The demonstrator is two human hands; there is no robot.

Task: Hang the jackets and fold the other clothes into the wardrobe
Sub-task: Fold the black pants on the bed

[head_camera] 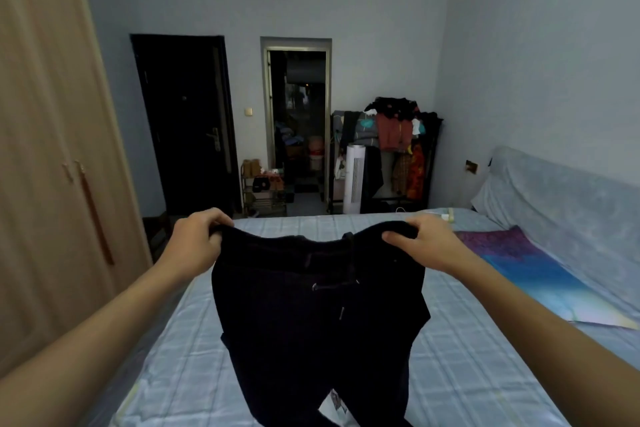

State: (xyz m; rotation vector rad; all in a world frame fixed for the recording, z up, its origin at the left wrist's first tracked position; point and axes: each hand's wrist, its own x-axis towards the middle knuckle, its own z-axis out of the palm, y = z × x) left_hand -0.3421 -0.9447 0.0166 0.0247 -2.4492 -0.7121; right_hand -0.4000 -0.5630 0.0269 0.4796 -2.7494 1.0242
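A pair of dark navy trousers (318, 319) with a drawstring hangs in front of me above the bed (478, 367). My left hand (197, 239) grips the left end of the waistband. My right hand (426, 243) grips the right end, so the waistband is stretched between them. The legs drop down out of the bottom of the view. The tan wooden wardrobe (45, 149) stands at the left with its doors closed.
A purple and blue cloth (530, 270) lies on the right side of the bed by the pale headboard (561, 198). A rack of clothes (398, 146), a white tower fan (355, 177), a shoe shelf (263, 187) and two doorways stand beyond the bed's far end.
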